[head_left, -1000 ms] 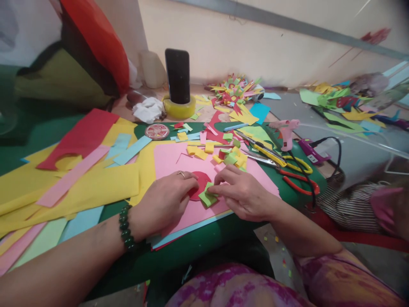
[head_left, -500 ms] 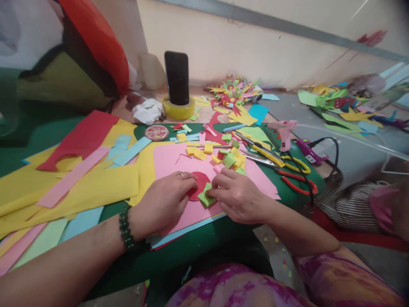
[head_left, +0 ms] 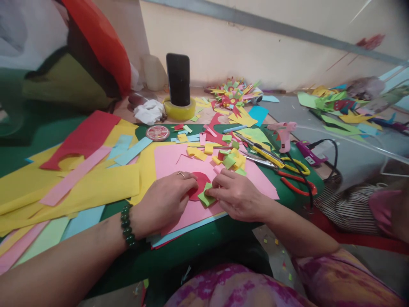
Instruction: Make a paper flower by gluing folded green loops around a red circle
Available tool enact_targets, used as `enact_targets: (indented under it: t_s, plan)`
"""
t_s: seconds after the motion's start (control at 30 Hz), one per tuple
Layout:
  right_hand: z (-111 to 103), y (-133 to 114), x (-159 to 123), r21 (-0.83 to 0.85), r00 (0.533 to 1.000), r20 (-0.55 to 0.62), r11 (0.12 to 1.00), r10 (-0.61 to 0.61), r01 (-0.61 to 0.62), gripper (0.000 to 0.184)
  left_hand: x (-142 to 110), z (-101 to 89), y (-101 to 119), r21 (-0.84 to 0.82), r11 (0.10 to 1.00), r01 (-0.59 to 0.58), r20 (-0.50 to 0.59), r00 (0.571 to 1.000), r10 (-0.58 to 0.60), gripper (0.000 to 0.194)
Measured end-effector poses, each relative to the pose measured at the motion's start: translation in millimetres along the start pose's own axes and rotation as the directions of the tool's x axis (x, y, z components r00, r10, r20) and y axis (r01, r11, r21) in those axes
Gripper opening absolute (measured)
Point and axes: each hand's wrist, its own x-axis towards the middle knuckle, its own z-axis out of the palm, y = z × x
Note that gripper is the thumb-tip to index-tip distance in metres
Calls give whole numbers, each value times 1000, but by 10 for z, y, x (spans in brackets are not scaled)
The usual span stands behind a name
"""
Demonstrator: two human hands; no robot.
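A red paper circle (head_left: 198,187) lies on a stack of pink paper (head_left: 172,158). My left hand (head_left: 168,197) has its fingers pinched at the circle's left edge. In my right hand (head_left: 238,194), a small green paper piece (head_left: 207,197) is pinched against the circle's right side. Just beyond the right hand sits a pile of small folded yellow and green paper pieces (head_left: 230,159). My left fingertips are partly hidden by the hand itself.
Scissors with orange handles (head_left: 295,183), scissors with yellow handles (head_left: 295,164) and a pink glue gun (head_left: 283,134) lie to the right. A phone (head_left: 178,79) stands in a yellow tape roll (head_left: 179,110). Yellow sheets (head_left: 105,183) cover the left side.
Both hands keep practically the same pose on the red circle and green piece. The view has shifted very slightly.
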Motion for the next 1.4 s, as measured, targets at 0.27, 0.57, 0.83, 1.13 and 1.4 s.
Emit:
enact_targets:
  t_s: [0.27,0.57,0.83,1.13,1.4]
  plan:
    - [15,15,2,28,999,-43,1000,-10,12,28,-5,-3,9,-29,1000,8,0,1000,-8,29]
    - [7,28,3,14,996,-80,1000,26,-25,28,-9,16,-8,-35,999,6,-4,1000,-6,29]
    - [35,39,-21,66,995,-95,997,43,-36,30,-8,9,6,-29,1000,2,-5,1000,-2,26]
    - [6,100,-66,241,953,-202,955,226,-175,24,-15,-5,-11,-46,999,-15,-13,1000,15,27]
    - [0,68,-52,355,942,-36,886,333,-299,19,1,-68,17,-61,998,-1,-8,1000,1,28]
